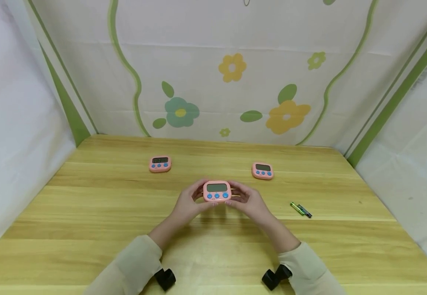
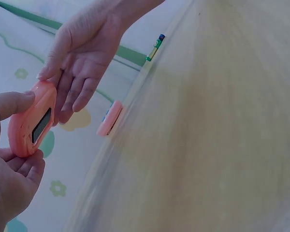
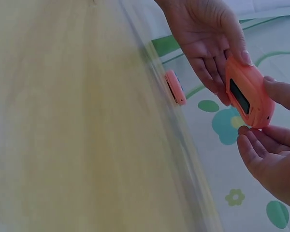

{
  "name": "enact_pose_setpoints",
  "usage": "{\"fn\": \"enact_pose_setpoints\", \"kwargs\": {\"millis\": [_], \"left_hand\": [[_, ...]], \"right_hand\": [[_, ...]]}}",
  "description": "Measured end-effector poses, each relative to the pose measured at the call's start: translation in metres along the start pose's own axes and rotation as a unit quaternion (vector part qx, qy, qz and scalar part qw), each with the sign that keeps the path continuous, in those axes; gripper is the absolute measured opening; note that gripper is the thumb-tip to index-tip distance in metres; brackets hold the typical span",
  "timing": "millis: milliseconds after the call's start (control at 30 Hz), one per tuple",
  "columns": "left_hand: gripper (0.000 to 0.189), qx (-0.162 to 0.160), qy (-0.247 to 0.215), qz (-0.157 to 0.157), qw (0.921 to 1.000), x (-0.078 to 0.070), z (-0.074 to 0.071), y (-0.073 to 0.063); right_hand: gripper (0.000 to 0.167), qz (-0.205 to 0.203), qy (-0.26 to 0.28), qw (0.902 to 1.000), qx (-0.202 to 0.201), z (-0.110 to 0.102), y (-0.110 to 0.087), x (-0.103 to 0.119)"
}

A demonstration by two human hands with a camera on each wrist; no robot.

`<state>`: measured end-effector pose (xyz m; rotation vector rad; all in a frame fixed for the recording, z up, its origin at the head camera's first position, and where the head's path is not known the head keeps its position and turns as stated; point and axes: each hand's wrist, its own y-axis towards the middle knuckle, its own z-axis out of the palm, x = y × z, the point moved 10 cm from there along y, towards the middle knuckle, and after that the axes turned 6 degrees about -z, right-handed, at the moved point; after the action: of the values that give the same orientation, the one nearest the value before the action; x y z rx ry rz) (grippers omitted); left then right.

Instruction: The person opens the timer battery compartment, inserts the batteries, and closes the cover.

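Observation:
Both hands hold one pink digital timer (image 1: 217,191) up over the table, its grey screen and blue buttons facing the head camera. My left hand (image 1: 189,201) pinches its left end, thumb along the lower front edge and fingers behind. At the other end, my right hand (image 1: 249,202) grips it the same way. The left wrist view shows the timer's back with a dark rectangle (image 2: 41,125) in it. That rectangle (image 3: 239,96) also appears in the right wrist view, between the two hands. The held timer's screen looks blank.
Farther back on the wooden table (image 1: 99,196) lie another pink timer (image 1: 160,164) at the left and one (image 1: 263,171) at the right. Right of the hands are a green battery (image 1: 297,208) and a dark battery (image 1: 304,211), side by side. A flowered curtain (image 1: 206,82) borders the back.

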<state>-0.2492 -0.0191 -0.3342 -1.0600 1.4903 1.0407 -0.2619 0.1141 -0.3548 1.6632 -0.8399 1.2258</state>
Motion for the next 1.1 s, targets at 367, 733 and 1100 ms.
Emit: {"fn": "enact_pose_setpoints", "kwargs": {"millis": [367, 733, 1100], "left_hand": [[0.055, -0.021, -0.041, -0.006, 0.9989, 0.034, -0.005, 0.008], [0.051, -0.049, -0.107, -0.005, 0.993, 0.041, -0.009, 0.007], [0.043, -0.052, -0.041, -0.042, 0.9969, 0.043, -0.006, 0.006]], "right_hand": [[0.047, -0.063, -0.016, 0.9979, -0.003, 0.001, -0.002, 0.007], [0.035, -0.082, -0.065, 0.9922, -0.069, -0.001, -0.006, 0.03], [0.049, -0.023, 0.031, 0.9993, -0.004, 0.007, -0.003, -0.001]]}}
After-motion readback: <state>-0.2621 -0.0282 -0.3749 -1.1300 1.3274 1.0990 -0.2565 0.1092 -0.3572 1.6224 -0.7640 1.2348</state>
